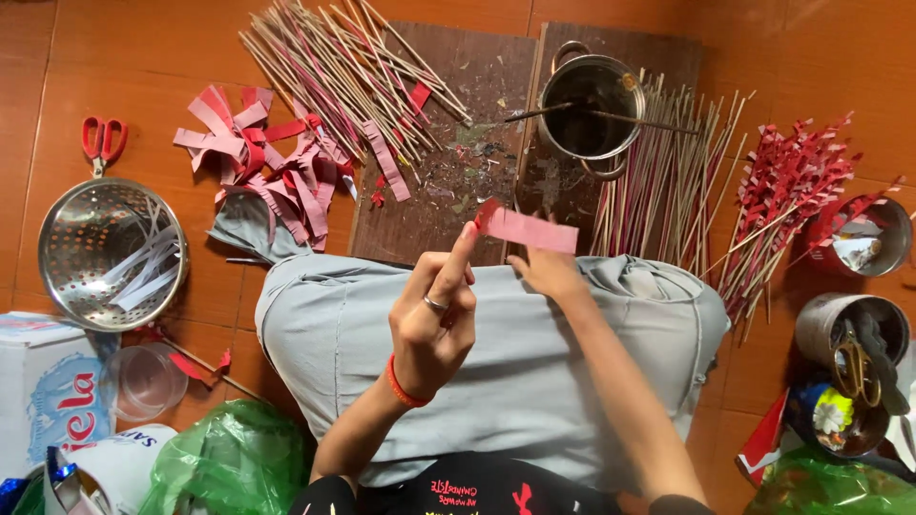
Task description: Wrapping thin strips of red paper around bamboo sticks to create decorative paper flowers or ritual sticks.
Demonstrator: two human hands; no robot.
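Observation:
My left hand (434, 319) is raised over my grey-clad lap (534, 372), its index finger touching one end of a red paper strip (530, 230). My right hand (549, 272) holds the strip from below near its middle. The strip hangs level just above a dark wooden board (444, 181). The left hand wears a ring and a red wristband. A steel pot (590, 107) with a stick resting in it stands on the board beyond the strip.
Piles of thin sticks lie at the back (348, 72) and right (663, 181); finished sticks with red paper fringe (792, 195) lie far right. Cut red strips (262, 157), red scissors (102, 141), a colander (110, 253) and tins (854, 334) ring the floor.

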